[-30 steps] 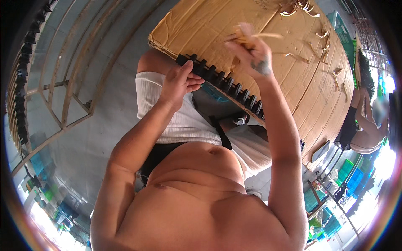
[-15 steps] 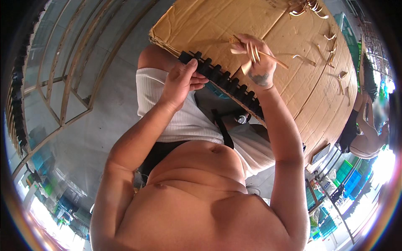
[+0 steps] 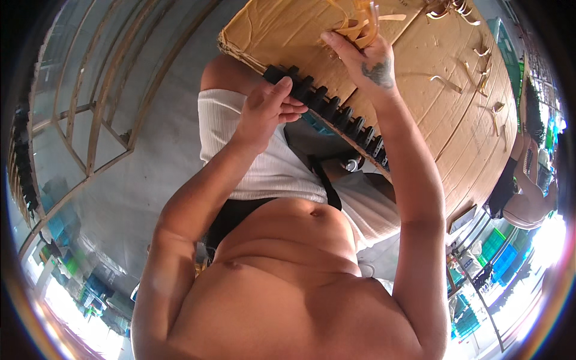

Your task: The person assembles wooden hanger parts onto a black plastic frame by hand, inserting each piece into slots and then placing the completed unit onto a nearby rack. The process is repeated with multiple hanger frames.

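Observation:
My left hand is closed at the left end of a black toothed rack, thumb on top and fingers curled beneath. The rack lies slantwise along the near edge of a cardboard-covered surface. Farther off, above the cardboard, my right hand grips several thin, curved amber strips, which look like eyeglass temples. They fan out between its fingers, and some run to the picture's top edge. My fingertips there are partly hidden by the strips.
More curved amber pieces lie scattered on the right of the cardboard, with a cluster at its far side. Wooden framework stands at the left. Another person sits at the far right, near green and blue crates.
My right hand has moved away from me, up the cardboard, and the amber strips have turned and fanned out. My left hand stays at the rack, whose right end is now less covered.

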`<state>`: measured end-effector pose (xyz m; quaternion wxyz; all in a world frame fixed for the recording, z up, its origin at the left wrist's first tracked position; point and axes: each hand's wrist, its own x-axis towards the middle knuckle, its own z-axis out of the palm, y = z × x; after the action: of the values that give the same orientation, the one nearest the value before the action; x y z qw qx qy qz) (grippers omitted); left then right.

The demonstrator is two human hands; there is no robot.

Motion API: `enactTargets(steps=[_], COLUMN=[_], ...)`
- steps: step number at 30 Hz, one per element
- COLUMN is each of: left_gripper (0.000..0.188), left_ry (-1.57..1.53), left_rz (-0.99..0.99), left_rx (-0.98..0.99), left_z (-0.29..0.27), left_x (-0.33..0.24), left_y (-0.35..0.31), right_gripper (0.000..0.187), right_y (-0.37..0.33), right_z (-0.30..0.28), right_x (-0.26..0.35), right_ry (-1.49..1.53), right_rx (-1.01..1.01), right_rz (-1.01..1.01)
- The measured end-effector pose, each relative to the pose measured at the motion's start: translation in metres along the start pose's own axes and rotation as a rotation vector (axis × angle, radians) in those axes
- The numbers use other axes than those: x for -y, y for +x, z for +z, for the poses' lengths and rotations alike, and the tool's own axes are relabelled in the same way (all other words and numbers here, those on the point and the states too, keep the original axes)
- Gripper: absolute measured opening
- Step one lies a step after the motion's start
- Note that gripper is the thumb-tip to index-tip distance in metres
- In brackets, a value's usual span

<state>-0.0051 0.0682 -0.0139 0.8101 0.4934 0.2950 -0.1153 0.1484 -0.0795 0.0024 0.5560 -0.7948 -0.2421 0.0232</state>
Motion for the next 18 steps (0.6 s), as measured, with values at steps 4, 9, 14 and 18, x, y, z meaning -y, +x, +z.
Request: enactTargets(steps=[4, 9, 14, 18], left_gripper=[0.042, 0.040, 0.038, 0.037], left_ry=[-0.033, -0.063, -0.065, -0.068], left_rz=[-0.003, 0.001, -0.011, 0.007], left_rx=[-0.006, -0.025, -0.019, -0.010], left_z=[-0.003, -0.002, -0.004, -0.005], left_x=[0.004, 0.005, 0.006, 0.008], left_y=[0.001, 0.001, 0.002, 0.003], right_gripper=[0.036, 0.039, 0.039, 0.039], right_y=[-0.001, -0.001, 0.000, -0.002], right_z=[0.010, 0.014, 0.014, 0.016], right_x=[0.018, 0.022, 0.027, 0.025], right_ry=[0.029, -0.029, -0.010, 0.015], right_rx=[0.221, 0.246, 0.275, 0.264], right_rz=[0.192, 0.256, 0.281, 0.299])
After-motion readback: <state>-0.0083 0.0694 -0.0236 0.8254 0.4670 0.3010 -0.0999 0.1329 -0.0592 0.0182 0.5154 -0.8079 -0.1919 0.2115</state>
